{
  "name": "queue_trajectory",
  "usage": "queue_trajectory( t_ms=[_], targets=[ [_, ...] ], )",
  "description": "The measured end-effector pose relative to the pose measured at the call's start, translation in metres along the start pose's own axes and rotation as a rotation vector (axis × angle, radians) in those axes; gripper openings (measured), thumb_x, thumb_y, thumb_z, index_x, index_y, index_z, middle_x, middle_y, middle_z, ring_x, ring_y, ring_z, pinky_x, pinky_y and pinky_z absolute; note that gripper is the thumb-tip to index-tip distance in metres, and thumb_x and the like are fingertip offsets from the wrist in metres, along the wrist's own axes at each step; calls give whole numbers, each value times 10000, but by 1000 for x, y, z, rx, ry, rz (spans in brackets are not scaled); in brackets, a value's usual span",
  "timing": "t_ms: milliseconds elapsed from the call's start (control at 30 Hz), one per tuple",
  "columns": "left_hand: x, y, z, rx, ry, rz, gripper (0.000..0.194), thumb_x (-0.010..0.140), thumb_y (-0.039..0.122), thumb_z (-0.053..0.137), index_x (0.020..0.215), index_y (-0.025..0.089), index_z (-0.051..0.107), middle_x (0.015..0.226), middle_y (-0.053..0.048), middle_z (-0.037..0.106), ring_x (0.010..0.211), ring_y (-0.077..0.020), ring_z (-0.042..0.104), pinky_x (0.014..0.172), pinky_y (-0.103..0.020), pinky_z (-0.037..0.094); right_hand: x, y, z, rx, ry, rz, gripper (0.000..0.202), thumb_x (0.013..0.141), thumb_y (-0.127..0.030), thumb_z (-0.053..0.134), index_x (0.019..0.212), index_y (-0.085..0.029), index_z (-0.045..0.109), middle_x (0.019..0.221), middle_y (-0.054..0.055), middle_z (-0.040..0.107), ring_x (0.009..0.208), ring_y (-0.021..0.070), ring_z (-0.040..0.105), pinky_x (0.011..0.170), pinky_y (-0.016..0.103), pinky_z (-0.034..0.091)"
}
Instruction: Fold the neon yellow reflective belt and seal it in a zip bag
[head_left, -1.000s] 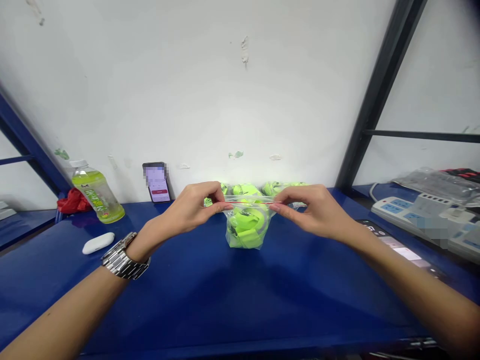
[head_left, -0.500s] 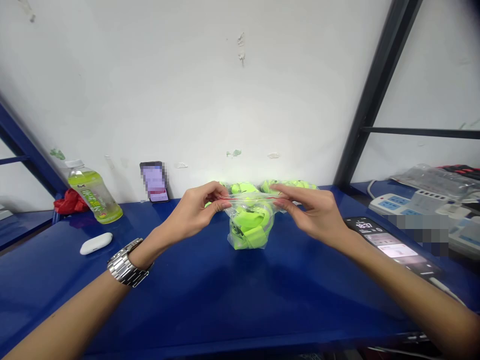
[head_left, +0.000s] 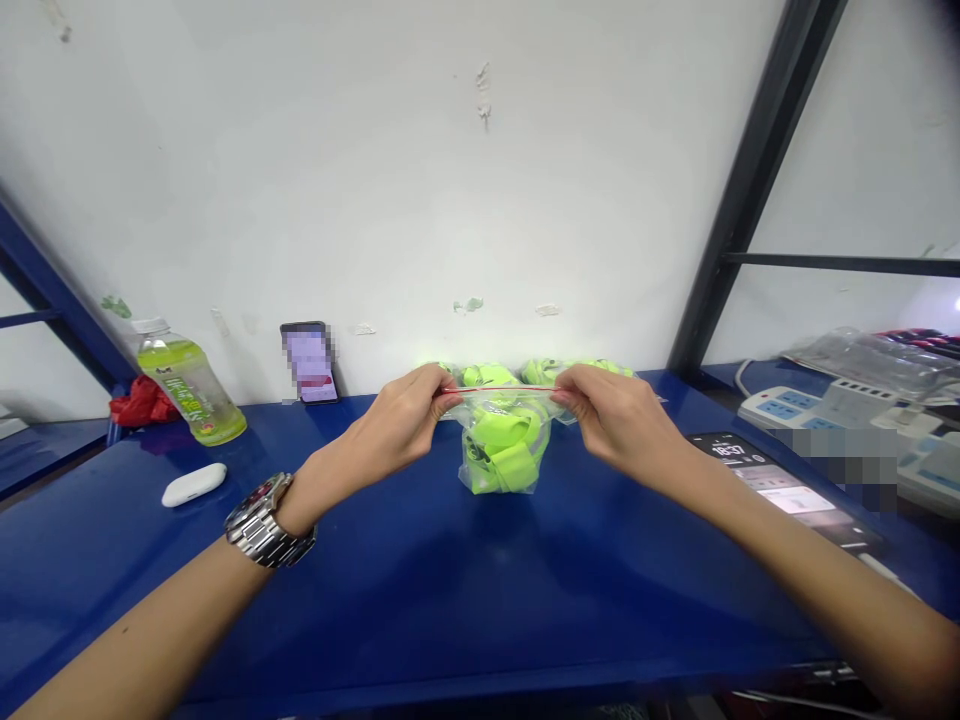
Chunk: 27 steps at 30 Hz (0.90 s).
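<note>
A clear plastic bag (head_left: 504,450) holding bright yellow-green straps hangs between my hands, its red-lined top edge pulled straight. My left hand (head_left: 412,415) pinches the left end of that edge between thumb and fingers. At the right end, my right hand (head_left: 611,410) has its fingers closed on the same edge. Behind the bag, more bagged yellow-green bundles (head_left: 536,372) lie against the wall, partly hidden by my hands.
On the blue table (head_left: 480,610), a green drink bottle (head_left: 191,385), a white case (head_left: 194,485) and an upright phone (head_left: 311,362) are at left. Another phone (head_left: 787,490) and power strips (head_left: 787,408) lie at right, near a black post (head_left: 739,200).
The fingers of my right hand have closed down onto the bag's edge. That edge is now straighter and slightly higher, and my left wrist has shifted a little to the right.
</note>
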<state>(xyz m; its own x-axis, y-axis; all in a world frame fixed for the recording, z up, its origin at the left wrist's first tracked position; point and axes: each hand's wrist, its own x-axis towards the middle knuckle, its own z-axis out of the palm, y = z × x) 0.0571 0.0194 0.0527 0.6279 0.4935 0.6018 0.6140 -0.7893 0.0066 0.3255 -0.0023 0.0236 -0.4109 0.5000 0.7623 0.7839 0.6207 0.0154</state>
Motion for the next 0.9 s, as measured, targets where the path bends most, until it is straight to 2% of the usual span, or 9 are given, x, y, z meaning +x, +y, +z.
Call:
queue_trajectory(
  t_ms=[200,367,433,500,633,767,900],
  targets=[
    [-3,1,3,39,3,8,98,935,161,406,844,198,398,711,7,502,566,-113,422,527,-246,319,1,-2,1,33,6,-21,157,938,-195,401,791,-191,454,674,25,520,553,139,408,517,281,301],
    [1,4,1,-13,69,-20,124,893,130,429,788,194,413,675,14,501,556,-110,420,529,-246,341,3,-3,-3,139,-32,14,141,937,-223,445,808,-188,491,666,8,549,552,125,447,520,256,318],
    [3,7,-5,-76,27,-47,100,914,186,449,816,182,467,705,4,537,593,-115,464,557,-248,374,4,-3,-7,166,-64,18,141,939,-230,450,815,-187,502,677,9,563,571,127,469,535,253,333],
    [5,10,-12,-153,-51,-69,104,931,260,469,924,173,525,804,-21,590,686,-127,530,613,-253,420,6,-4,-10,189,-94,22,143,941,-237,450,820,-187,508,689,12,571,587,131,483,549,255,343],
    [8,13,-23,-211,-141,-71,309,921,392,515,1153,190,539,973,-56,632,850,-158,587,697,-266,463,7,-6,-12,212,-119,10,141,941,-243,447,829,-190,513,695,16,576,587,137,489,554,261,348],
    [13,15,-27,-190,-200,-47,330,889,438,560,1105,190,580,914,-46,645,792,-157,595,643,-254,447,5,-5,-11,204,-87,3,149,941,-242,447,814,-194,508,687,18,579,579,139,494,543,262,345],
    [17,18,-26,-144,-242,-50,204,922,334,510,1029,174,577,816,-29,647,696,-144,588,620,-257,427,2,-5,-10,182,-46,15,154,937,-228,454,795,-195,503,663,13,564,558,132,476,530,257,336]
  ],
)
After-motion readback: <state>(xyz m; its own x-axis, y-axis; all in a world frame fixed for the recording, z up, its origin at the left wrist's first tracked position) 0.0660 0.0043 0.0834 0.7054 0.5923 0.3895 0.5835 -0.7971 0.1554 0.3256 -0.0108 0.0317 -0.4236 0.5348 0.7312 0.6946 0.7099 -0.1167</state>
